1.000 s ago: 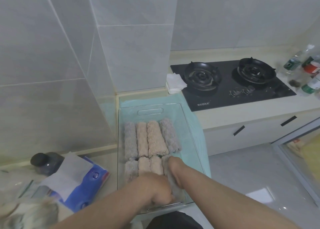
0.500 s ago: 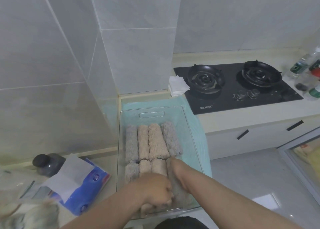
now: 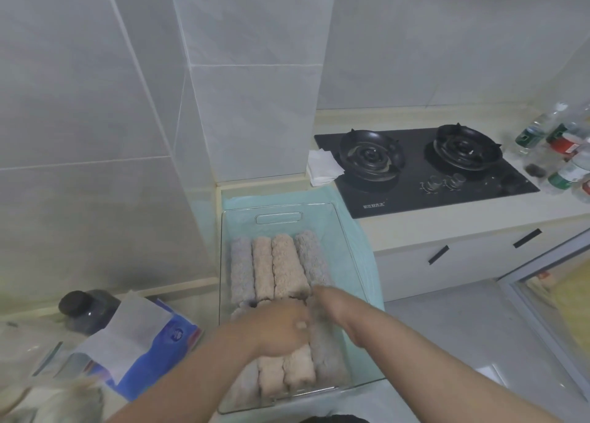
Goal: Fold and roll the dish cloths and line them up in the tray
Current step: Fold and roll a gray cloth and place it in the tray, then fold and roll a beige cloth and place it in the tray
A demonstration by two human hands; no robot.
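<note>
Rolled dish cloths (image 3: 282,267) fill the clear tray (image 3: 350,253) in two rows of four, each roll lying lengthwise from the tray's near edge toward its far edge; the far row runs grey, beige, beige, grey from the tray's left wall to its right, the rolls touching side by side; the near row (image 3: 300,370) follows the same colours and butts up against the far row at mid-tray. Left hand (image 3: 281,326) rests knuckles-up on the two beige rolls of the near row, fingers curled under; blur hides whether they close round a roll or only press on it, so I cannot tell the grip. Right hand (image 3: 324,301) reaches down at the seam of the two rows, by the grey rolls nearest the tray's right wall; its fingers are out of sight, so its grip cannot be told either. A teal mat (image 3: 367,263) lies under the tray and shows past its right and far sides; right of the tray and farther back sits a black gas hob (image 3: 479,186), with a white folded paper (image 3: 322,167) at its near-left corner; left of the tray lie a blue tissue pack (image 3: 159,352) and a dark jar (image 3: 86,307).
</note>
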